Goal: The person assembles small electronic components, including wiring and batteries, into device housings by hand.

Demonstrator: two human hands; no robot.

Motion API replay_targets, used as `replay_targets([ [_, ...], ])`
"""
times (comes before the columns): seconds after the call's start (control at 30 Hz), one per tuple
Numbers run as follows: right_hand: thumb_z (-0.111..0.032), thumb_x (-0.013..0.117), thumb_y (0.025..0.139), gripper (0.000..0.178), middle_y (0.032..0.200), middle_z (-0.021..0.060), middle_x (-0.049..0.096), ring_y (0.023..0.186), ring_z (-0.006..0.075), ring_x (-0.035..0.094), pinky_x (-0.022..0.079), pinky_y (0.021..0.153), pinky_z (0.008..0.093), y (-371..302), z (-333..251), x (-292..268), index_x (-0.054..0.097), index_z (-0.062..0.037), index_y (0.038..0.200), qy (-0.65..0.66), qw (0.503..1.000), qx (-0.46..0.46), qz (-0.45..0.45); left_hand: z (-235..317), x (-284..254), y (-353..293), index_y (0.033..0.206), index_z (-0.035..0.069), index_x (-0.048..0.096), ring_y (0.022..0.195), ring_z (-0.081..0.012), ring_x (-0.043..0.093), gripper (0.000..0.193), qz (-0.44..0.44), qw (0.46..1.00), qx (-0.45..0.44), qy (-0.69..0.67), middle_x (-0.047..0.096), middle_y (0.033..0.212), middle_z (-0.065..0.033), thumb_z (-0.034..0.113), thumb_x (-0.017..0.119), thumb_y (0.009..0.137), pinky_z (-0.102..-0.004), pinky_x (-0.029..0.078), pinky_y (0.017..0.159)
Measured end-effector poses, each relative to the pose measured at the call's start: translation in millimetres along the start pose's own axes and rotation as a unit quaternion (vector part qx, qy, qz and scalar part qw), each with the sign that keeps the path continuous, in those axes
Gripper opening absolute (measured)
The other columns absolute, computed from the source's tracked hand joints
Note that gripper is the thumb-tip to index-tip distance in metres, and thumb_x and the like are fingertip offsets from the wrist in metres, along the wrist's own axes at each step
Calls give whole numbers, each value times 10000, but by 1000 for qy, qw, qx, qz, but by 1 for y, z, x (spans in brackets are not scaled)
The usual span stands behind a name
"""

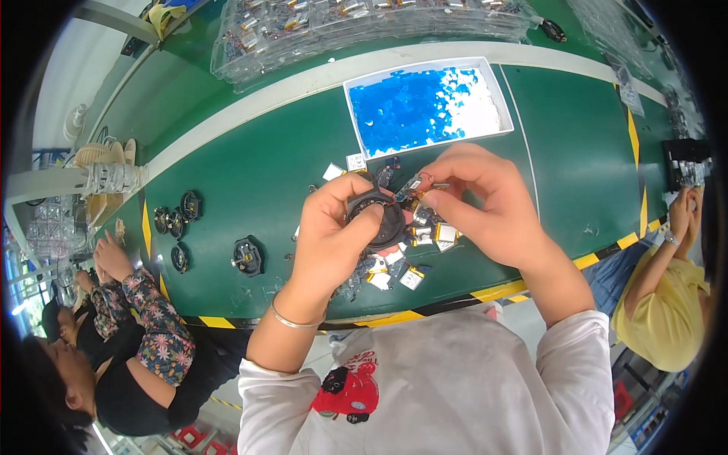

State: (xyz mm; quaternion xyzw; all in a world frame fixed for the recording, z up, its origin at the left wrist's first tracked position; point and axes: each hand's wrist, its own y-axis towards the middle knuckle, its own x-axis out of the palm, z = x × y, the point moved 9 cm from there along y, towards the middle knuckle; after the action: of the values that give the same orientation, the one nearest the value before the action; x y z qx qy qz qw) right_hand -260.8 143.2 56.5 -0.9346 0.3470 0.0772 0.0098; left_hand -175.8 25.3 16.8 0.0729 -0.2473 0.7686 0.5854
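My left hand [334, 227] grips a round black plastic housing [385, 225], its thumb pressed over the rim and fingers behind it. Just right of it, my right hand [481, 201] pinches a small circuit board with thin wires [410, 186] between thumb and fingers. Wires appear to run between the board and the housing, though the fingers partly hide the join. Under and around both hands lies a loose pile of small silver-white battery packs [446, 233] with wired boards. Two more white packs [356, 162] lie beyond my left hand.
Several similar black housings [247, 256] sit to the left on the green table [576, 189]. A white box [493, 114] of blue and white pieces stands beyond my hands. Clear trays [364, 26] with parts are at the back. Other people work at left and right.
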Motion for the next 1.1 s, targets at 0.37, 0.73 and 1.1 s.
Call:
replay_targets([
  [0.37, 90, 566, 791, 290, 883, 70, 581, 791, 168, 559, 439, 660, 261, 0, -18, -3, 672, -21, 1037, -119, 988, -97, 9, 4, 11, 2, 845, 8, 498, 739, -120, 628, 53, -45, 999, -6, 4, 652, 840, -108, -41, 517, 841, -232, 499, 633],
  [0.73, 46, 722, 704, 156, 802, 96, 645, 677, 174, 614, 487, 588, 264, -8, -28, 1, 676, 10, 848, -96, 982, -143, 73, 3, 12, -2, 868, -29, 632, 690, -133, 639, 90, -9, 1000, -13, 24, 661, 765, -80, 56, 606, 881, -243, 509, 619],
  [1.1, 59, 703, 697, 134, 777, 82, 609, 651, 198, 559, 431, 560, 280, -17, -53, 19, 649, -4, 802, -182, 924, -332, 47, -10, 8, -5, 932, -14, 640, 754, -144, 643, 119, -28, 986, -64, -153, 663, 873, -74, 29, 663, 824, -269, 533, 673],
])
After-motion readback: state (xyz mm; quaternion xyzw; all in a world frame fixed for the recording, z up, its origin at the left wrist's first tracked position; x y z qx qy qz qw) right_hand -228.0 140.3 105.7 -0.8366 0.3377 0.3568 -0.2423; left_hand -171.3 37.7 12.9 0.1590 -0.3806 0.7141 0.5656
